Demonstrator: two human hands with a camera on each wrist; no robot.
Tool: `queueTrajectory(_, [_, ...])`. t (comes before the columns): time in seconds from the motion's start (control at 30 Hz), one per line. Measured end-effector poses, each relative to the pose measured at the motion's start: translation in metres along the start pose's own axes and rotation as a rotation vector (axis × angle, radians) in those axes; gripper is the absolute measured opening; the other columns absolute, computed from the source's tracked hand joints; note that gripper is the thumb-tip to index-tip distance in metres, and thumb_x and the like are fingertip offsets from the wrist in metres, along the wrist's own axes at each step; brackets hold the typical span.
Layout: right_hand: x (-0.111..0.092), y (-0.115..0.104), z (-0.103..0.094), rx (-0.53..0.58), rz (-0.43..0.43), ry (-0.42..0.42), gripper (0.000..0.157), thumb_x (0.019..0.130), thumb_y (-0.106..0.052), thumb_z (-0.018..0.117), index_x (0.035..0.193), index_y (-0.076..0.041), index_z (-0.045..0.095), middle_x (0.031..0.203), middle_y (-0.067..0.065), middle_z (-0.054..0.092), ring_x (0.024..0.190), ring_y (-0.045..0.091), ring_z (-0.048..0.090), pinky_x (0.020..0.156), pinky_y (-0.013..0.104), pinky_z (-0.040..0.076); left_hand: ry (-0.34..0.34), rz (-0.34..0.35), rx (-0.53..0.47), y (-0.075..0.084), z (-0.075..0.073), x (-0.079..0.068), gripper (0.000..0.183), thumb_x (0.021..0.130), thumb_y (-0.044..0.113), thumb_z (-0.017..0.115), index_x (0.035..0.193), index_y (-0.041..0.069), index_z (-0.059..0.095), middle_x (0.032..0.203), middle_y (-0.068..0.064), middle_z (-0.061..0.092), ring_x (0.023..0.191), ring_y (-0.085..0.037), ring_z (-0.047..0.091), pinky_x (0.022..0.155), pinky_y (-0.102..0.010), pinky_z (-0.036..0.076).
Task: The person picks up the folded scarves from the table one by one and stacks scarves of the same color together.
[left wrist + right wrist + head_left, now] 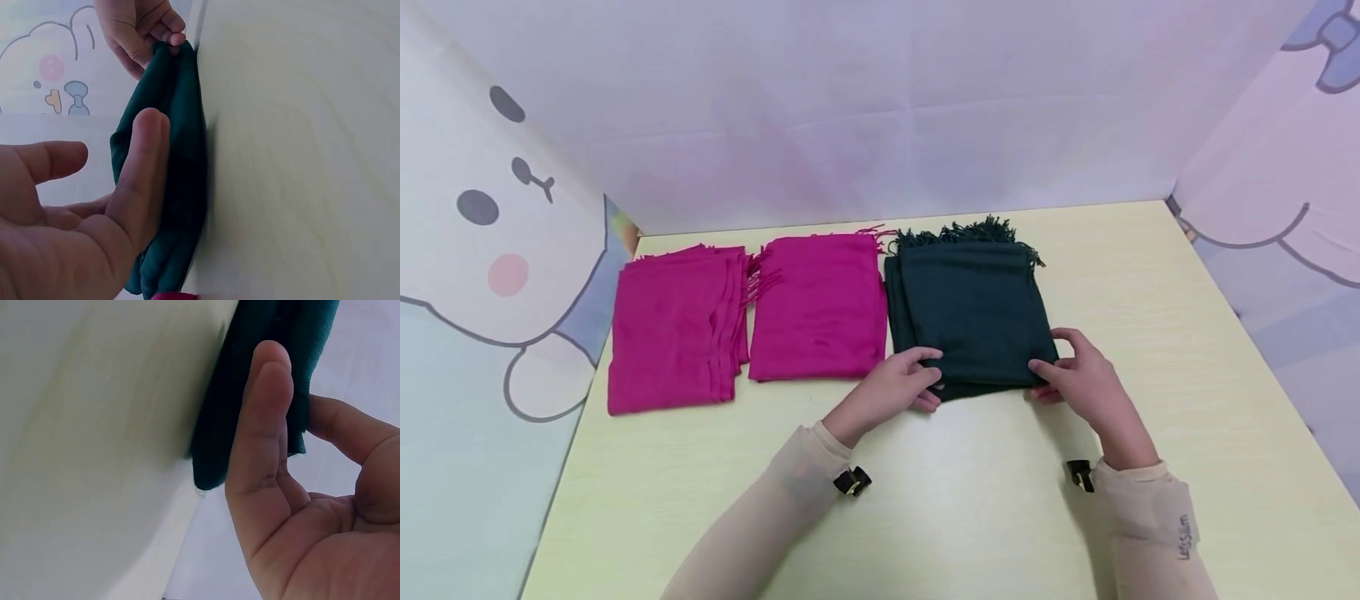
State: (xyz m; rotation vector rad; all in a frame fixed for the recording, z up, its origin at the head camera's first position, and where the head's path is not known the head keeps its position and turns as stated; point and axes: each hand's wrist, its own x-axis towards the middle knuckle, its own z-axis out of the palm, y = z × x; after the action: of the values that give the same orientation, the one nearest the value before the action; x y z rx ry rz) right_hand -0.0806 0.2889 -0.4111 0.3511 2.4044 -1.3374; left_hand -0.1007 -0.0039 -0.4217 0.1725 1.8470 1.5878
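A dark green fringed scarf [977, 312], folded into a square, lies on the table with its tassels at the far edge. My right hand [1086, 379] pinches its near right corner, thumb on one side and fingers on the other, as the right wrist view shows with the green cloth [215, 450]. At the near left corner is my left hand [891, 387]. In the left wrist view its fingers [140, 169] are fairly straight against the folded edge of the green cloth [187, 137], and the thumb stands apart from it.
Left of the green scarf lies a folded magenta scarf [820, 308], close beside it. Another folded magenta scarf [662, 333] sits farther left, its layers spread at the right side. The pale wooden table [970, 500] meets a white cloth wall [880, 117] at the back.
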Motion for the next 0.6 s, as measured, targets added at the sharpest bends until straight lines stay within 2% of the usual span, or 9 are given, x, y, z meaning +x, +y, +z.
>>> queueTrajectory(0.1, [0.000,-0.003,-0.003,-0.022,-0.004,0.003,0.077,0.097,-0.032,0.065,0.154,-0.006,0.021,0.086,0.013,0.073,0.071,0.026,0.074,0.070,0.031,0.060,-0.023,0.013,0.008,-0.001,-0.006,0.001,0.042,0.103,0.026,0.055,0.143,0.016,0.051,0.111,-0.012,0.070,0.089,-0.031,0.073,0.081,-0.037,0.060])
queueTrajectory(0.17, [-0.001,-0.007,-0.004,-0.083,-0.010,0.029,0.076,0.097,-0.038,0.065,0.152,-0.005,0.025,0.082,0.013,0.071,0.067,0.026,0.071,0.066,0.033,0.058,-0.039,0.026,0.007,-0.002,-0.010,0.001,0.040,0.104,0.025,0.055,0.143,0.017,0.051,0.112,-0.013,0.070,0.090,-0.033,0.073,0.081,-0.039,0.060])
queueTrajectory(0.33, [-0.007,-0.018,-0.006,-0.296,-0.057,0.200,0.074,0.097,-0.054,0.055,0.146,-0.001,0.038,0.091,0.020,0.068,0.074,0.029,0.063,0.061,0.037,0.048,-0.033,0.057,0.006,-0.002,-0.021,-0.005,0.037,0.104,0.021,0.054,0.140,0.015,0.052,0.107,-0.016,0.070,0.092,-0.034,0.072,0.082,-0.040,0.060])
queueTrajectory(0.4, [-0.010,-0.026,-0.005,-0.327,-0.100,0.269,0.070,0.098,-0.054,0.053,0.142,-0.001,0.043,0.087,0.019,0.067,0.073,0.028,0.061,0.060,0.036,0.046,-0.007,0.080,0.017,-0.001,-0.026,-0.009,0.035,0.104,0.020,0.054,0.138,0.012,0.053,0.105,-0.016,0.070,0.093,-0.034,0.072,0.083,-0.039,0.060])
queueTrajectory(0.47, [-0.011,-0.035,-0.001,-0.310,-0.150,0.301,0.062,0.100,-0.051,0.052,0.138,-0.001,0.049,0.079,0.015,0.067,0.066,0.026,0.059,0.057,0.036,0.045,0.034,0.118,0.026,0.000,-0.035,-0.016,0.033,0.104,0.019,0.054,0.135,0.008,0.055,0.106,-0.016,0.070,0.095,-0.035,0.071,0.085,-0.039,0.059])
queueTrajectory(0.53, [-0.011,-0.043,0.006,-0.266,-0.198,0.300,0.055,0.100,-0.047,0.053,0.131,-0.002,0.055,0.072,0.011,0.066,0.059,0.023,0.058,0.055,0.034,0.048,0.097,0.162,0.019,0.001,-0.048,-0.025,0.031,0.104,0.018,0.055,0.131,0.005,0.057,0.108,-0.016,0.069,0.098,-0.036,0.070,0.086,-0.038,0.059])
queueTrajectory(0.6, [-0.009,-0.051,0.016,-0.201,-0.241,0.263,0.047,0.100,-0.045,0.055,0.124,-0.004,0.060,0.074,0.009,0.068,0.059,0.021,0.061,0.056,0.032,0.052,0.173,0.217,0.014,0.002,-0.064,-0.034,0.029,0.104,0.018,0.054,0.129,0.003,0.059,0.114,-0.017,0.068,0.104,-0.036,0.068,0.088,-0.036,0.058])
